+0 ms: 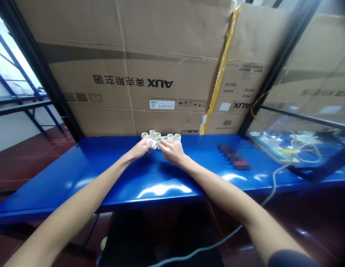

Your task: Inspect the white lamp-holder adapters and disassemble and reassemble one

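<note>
Several small white cylinders with yellowish centres (177, 137) stand close together on the blue table, near the foot of the cardboard. My left hand (141, 148) is closed on a small white piece (152, 144) at the front of the group. Right beside it, my right hand (172, 150) has its fingers pressed together against the front of the cylinders. What its fingertips hold, if anything, is too small to make out.
Behind the blue table (111, 148) rises a large cardboard box (161, 40), with yellow tape (221, 70). A dark blurred-out object (234, 157) lies on the right. Farther right are a power strip and white cables (308, 148). A grey cable (228, 234) hangs in front.
</note>
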Action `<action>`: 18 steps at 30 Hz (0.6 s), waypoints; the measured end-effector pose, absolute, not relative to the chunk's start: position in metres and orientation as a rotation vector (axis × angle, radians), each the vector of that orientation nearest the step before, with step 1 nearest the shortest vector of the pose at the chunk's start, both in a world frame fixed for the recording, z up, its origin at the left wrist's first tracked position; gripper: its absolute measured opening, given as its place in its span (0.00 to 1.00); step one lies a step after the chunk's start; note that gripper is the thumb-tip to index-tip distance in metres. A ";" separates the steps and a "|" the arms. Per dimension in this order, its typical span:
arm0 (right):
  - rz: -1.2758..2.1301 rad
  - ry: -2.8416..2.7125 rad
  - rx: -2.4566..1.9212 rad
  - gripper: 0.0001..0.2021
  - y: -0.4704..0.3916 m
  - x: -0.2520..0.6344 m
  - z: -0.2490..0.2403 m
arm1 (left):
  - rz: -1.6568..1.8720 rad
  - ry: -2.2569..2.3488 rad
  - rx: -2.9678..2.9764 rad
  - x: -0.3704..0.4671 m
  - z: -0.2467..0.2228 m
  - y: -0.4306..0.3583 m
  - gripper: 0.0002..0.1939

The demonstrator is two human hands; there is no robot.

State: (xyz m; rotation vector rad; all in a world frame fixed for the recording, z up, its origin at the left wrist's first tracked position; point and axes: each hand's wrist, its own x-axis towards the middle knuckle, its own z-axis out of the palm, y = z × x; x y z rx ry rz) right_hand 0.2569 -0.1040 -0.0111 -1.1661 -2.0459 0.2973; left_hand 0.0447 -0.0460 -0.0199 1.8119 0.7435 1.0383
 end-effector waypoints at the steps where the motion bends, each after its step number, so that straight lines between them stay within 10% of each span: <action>1: 0.331 -2.037 -1.195 0.05 -0.105 0.258 -0.010 | 1.012 0.746 1.847 0.044 -0.019 -0.048 0.20; 18: 0.586 -1.921 -1.221 0.11 -0.100 0.248 -0.009 | 1.053 0.795 1.997 0.038 -0.001 -0.061 0.25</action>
